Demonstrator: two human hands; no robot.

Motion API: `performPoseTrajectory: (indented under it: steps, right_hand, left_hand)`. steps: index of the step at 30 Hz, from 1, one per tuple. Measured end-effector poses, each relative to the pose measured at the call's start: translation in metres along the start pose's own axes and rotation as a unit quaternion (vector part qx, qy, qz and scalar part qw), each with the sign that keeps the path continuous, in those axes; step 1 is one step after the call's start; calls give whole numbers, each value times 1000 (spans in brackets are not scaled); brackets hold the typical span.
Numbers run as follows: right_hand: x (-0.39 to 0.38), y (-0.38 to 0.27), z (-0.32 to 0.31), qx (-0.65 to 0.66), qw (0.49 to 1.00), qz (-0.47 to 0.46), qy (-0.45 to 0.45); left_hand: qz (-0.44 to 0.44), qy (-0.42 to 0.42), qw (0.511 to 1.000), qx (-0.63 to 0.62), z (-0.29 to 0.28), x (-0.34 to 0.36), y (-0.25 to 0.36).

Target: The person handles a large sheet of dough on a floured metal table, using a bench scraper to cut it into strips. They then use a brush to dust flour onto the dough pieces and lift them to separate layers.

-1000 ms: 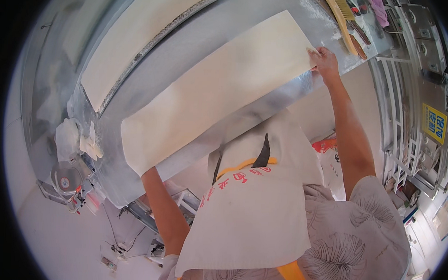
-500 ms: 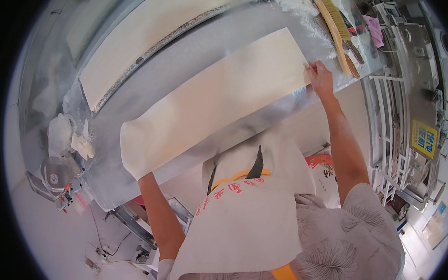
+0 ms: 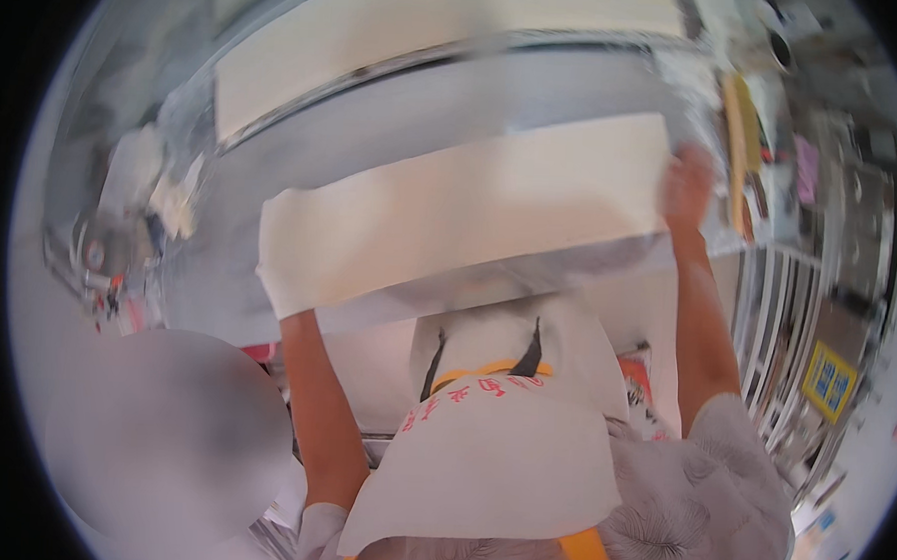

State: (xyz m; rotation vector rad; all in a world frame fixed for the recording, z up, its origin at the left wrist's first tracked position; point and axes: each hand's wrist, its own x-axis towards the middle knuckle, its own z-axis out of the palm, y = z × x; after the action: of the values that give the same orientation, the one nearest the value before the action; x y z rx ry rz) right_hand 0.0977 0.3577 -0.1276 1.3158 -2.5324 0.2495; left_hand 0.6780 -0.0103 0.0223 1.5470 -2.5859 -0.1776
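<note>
A long, pale sheet of dough (image 3: 472, 206) lies across the metal worktop (image 3: 375, 127), parallel to its near edge. Its left end drapes over my left hand, which stays hidden beneath it; only my left forearm (image 3: 323, 405) comes out below. At the sheet's right end is my right hand (image 3: 688, 180), beside or on the short edge. Motion smears its fingers, so its grip is unclear.
Behind lies another long pale sheet (image 3: 399, 38) with a dark-speckled edge. A wooden-handled brush (image 3: 737, 142) and a pink cloth (image 3: 806, 168) are at the right. White plastic (image 3: 133, 171) sits at the left. A blurred round shape (image 3: 171, 438) fills the lower left.
The view has turned, so the worktop lies more level. My right hand has shifted from a pinch at the sheet's near right corner to along its right edge. The blurred round shape has appeared.
</note>
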Motion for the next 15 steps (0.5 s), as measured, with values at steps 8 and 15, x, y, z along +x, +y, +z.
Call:
performPoseTrajectory:
  steps: [8,15]
  right_hand:
    - [32,-248,-56,462,883,8,-86]
    - [131,-583,-96,514,734,-313,-314]
  left_hand:
    - [-106,121,984,-79,112,-60,-140]
    - [-185,106,912,-351,90,-50,-72]
